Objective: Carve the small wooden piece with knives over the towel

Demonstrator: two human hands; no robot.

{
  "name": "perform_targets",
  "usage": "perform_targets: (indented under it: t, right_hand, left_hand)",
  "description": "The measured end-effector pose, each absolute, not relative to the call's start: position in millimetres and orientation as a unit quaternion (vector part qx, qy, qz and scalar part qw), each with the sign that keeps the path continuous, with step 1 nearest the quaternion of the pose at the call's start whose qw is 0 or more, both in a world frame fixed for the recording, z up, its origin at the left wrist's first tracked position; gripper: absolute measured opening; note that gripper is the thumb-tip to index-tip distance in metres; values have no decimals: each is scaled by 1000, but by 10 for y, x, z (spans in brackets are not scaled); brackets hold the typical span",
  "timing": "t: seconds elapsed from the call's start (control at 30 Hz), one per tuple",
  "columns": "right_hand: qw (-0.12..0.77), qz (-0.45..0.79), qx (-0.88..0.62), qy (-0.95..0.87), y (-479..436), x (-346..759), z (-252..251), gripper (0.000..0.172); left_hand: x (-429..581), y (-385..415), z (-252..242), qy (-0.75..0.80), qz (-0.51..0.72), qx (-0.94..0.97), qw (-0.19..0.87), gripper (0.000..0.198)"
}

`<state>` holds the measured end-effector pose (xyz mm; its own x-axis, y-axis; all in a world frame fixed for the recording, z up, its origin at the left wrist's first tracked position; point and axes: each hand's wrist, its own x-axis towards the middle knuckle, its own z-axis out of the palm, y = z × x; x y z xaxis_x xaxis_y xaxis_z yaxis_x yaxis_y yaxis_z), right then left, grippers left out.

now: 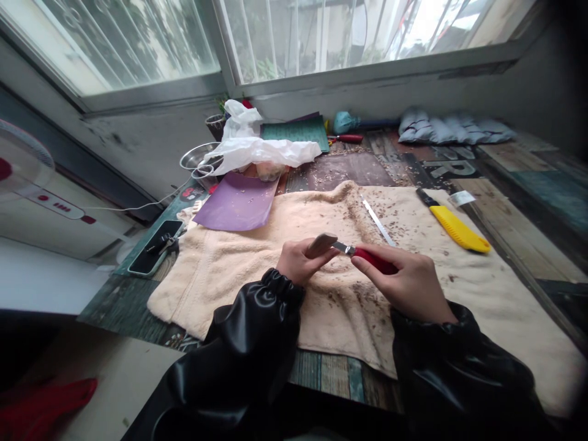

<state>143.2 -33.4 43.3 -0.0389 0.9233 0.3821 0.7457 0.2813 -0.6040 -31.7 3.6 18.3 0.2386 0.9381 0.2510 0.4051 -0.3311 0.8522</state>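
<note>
My left hand [294,263] is closed around a small brownish-grey piece of wood [321,244], whose upper end sticks out above the fingers. In my right hand [411,282] is a red-handled carving tool [374,260], its metal blade pointing left and meeting the wood. The blade's end is hidden behind the piece. Both hands are just above a beige towel [243,263] strewn with brown shavings. Beyond them on the towel lies a thin, pale metal strip [377,219]. To the right rests a yellow tool [459,228] with a black end.
Purple sheet [241,201], white plastic bag [271,152], metal bowl [195,158] and green mat [298,131] are at the back left. A phone [156,248] with keys lies left. Grey padded packaging [452,127] is at the back right. A fan [22,162] stands far left.
</note>
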Motion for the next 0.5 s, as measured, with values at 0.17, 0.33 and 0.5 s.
perform_targets:
  t: [0.17, 0.33, 0.5]
  right_hand:
    - [375, 117, -580, -713, -334, 1439, 433, 22]
    - [366, 137, -572, -721, -340, 1455, 457, 22]
    - [367, 128, -572, -722, -339, 1455, 453, 22]
  left_hand:
    - [-314, 32, 189, 474, 398, 705, 347, 29]
    - [-310, 26, 166, 468, 395, 696, 376, 30]
    - [-303, 20, 152, 472, 402, 692, 370, 30]
